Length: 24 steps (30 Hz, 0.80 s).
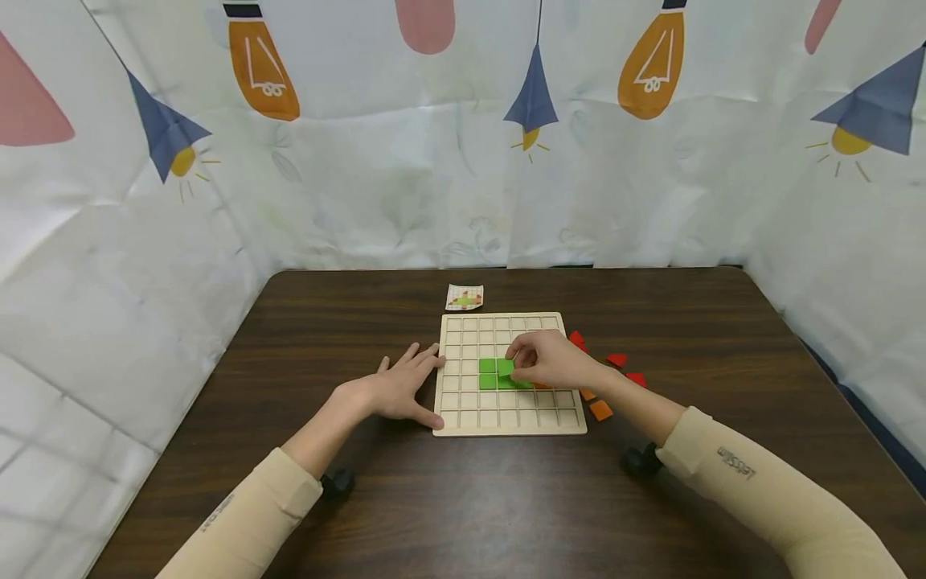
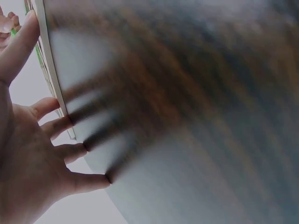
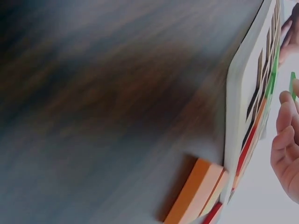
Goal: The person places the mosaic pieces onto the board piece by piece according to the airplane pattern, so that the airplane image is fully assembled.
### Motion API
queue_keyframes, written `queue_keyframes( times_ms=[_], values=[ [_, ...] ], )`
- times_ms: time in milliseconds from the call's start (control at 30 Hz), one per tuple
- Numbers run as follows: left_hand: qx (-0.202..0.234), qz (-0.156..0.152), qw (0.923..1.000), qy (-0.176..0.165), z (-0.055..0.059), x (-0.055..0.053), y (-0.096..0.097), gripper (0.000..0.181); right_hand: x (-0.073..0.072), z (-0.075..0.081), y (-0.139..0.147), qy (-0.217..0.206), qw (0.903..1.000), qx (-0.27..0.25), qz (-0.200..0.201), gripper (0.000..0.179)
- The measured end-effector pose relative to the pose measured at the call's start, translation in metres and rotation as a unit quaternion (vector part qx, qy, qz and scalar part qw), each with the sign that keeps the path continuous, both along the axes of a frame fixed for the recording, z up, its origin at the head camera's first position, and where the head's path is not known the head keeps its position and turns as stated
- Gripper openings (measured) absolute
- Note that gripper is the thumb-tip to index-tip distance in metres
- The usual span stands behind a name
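Note:
A pale wooden grid board (image 1: 470,419) lies flat on the dark table. Green square tiles (image 1: 488,381) fill several cells near its middle, and an orange piece shows partly under my right hand (image 1: 553,359). Between thumb and fingertips, that hand pinches a green square tile (image 3: 293,85) just above the green group. My left hand (image 1: 398,390) rests at the board's left edge with its fingers spread. Its thumb touches the near left corner, and in the left wrist view several fingertips (image 2: 96,181) press on the table and board edge.
Loose orange pieces (image 1: 600,410) and red pieces (image 1: 616,360) lie right of the board, some beneath the right forearm. A small card with a coloured pattern (image 1: 465,297) lies behind the board. A printed white cloth (image 1: 405,193) hangs around the table.

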<state>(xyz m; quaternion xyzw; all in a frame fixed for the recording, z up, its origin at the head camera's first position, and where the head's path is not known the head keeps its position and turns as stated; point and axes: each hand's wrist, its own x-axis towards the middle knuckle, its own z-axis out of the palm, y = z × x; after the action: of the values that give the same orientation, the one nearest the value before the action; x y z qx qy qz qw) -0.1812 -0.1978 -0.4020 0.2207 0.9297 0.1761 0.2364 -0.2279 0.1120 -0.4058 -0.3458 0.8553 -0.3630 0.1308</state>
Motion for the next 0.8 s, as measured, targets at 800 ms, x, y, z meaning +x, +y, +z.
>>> queue_keyframes(
  times_ms=[800],
  values=[
    [0.000,0.009,0.9999,-0.009,0.001,0.002,0.001,0.103,0.004,0.000,-0.044,0.012,0.9996,0.021,0.016,0.018]
  ],
)
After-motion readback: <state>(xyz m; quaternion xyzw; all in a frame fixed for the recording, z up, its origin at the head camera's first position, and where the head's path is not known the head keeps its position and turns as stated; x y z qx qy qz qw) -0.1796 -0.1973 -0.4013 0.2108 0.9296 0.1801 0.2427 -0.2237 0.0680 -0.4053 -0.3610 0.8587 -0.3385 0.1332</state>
